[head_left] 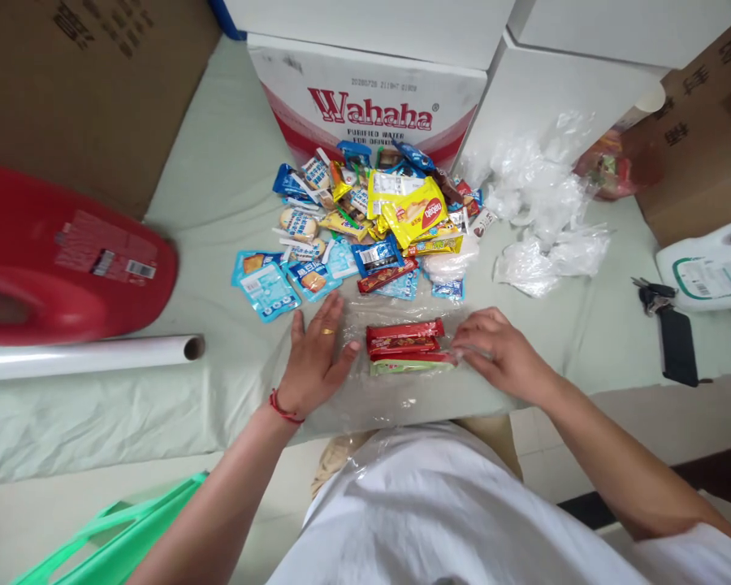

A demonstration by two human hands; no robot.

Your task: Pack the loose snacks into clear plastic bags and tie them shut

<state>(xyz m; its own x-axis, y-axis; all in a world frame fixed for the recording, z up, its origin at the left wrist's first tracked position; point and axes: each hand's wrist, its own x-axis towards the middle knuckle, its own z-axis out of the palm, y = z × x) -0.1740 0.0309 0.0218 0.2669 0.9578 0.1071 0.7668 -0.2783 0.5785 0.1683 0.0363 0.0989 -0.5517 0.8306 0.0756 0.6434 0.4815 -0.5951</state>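
A small group of snack bars in red wrappers (405, 344), with a pale green-edged one (411, 366) nearest me, lies on a sheet of clear plastic film (371, 398). To their left my left hand (317, 357) rests palm down, fingers spread, its thumb close to the bars. At the bars' right end my right hand (496, 353) is closed in a pinch on what looks like the clear film. Just beyond the film sits a heap of wrapped snacks, with a yellow packet (414, 213) on top and light blue packets (270, 291) at its left.
Behind the heap stands a Wahaha carton (371, 106). Crumpled clear plastic (536, 203) lies right of it. On the left are a red jug (73, 260) and a film roll (91, 357); at right, a white bottle (712, 268), keys (651, 294) and a black object (677, 345).
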